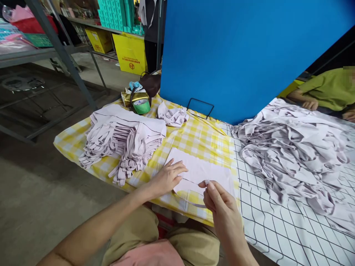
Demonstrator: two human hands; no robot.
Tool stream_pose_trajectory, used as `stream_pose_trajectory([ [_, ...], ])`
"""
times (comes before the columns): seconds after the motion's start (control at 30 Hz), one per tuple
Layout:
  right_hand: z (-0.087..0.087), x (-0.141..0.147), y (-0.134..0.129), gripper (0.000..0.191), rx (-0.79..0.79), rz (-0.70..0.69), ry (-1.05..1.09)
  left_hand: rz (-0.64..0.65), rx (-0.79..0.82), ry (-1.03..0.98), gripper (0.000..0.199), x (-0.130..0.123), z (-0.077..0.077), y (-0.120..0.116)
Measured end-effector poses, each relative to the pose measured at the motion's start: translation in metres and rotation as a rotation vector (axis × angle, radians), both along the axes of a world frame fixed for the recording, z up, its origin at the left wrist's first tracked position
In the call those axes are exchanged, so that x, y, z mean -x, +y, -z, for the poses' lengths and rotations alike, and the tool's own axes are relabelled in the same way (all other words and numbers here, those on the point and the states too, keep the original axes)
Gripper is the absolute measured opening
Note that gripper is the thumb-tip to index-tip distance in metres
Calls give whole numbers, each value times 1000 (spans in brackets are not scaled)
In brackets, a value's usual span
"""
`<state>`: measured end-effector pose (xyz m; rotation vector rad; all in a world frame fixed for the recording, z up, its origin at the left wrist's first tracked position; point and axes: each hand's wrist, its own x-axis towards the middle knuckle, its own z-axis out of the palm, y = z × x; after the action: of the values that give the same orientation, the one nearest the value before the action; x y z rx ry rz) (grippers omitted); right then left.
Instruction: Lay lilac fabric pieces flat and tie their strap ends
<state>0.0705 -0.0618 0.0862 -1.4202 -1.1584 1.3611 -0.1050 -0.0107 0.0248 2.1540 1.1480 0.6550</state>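
A pale lilac fabric piece (205, 168) lies spread on the yellow checked cloth in front of me. My left hand (169, 178) rests on its left part, fingers stretched out and pressing lightly. Above its near right part, my right hand (219, 197) is closed in a pinch of thumb and forefinger. Something small and pale shows at those fingertips, too small to name. A thin fabric strap (191, 202) curves along the near edge toward the right hand, which hides its end. To the left sits a neat stack of similar fabric pieces (124, 129), their straps hanging down in loops.
A crumpled fabric piece (172, 114) and a roll of green tape (141, 106) lie at the back. A tall blue panel (235, 55) stands behind. At right, a loose fabric heap (294, 147) covers a white grid-patterned cloth (266, 221); another person's hand (310, 104) is beyond it.
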Motion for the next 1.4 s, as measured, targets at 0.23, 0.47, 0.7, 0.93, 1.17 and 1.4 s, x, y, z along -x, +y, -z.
stream_pose_trajectory([
  [0.23,10,16,2,36,-91,-70,-277,-61,-96,-216,10,-11,-47,-20],
  [0.47,18,23,-1,38,-139,-111,-418,-140,163,-242,11,-8,-44,-15],
  [0.7,33,18,-3,34,-215,-125,-550,-120,707,-424,16,0,-33,-6],
  [0.93,52,15,-4,26,-748,-175,-874,-98,958,-478,22,2,-21,-3],
  [1.17,52,14,7,26,-658,-167,-908,-10,754,-360,15,2,-4,5],
  [1.4,60,1,34,28,-365,-179,-824,110,-176,211,17,-9,22,23],
])
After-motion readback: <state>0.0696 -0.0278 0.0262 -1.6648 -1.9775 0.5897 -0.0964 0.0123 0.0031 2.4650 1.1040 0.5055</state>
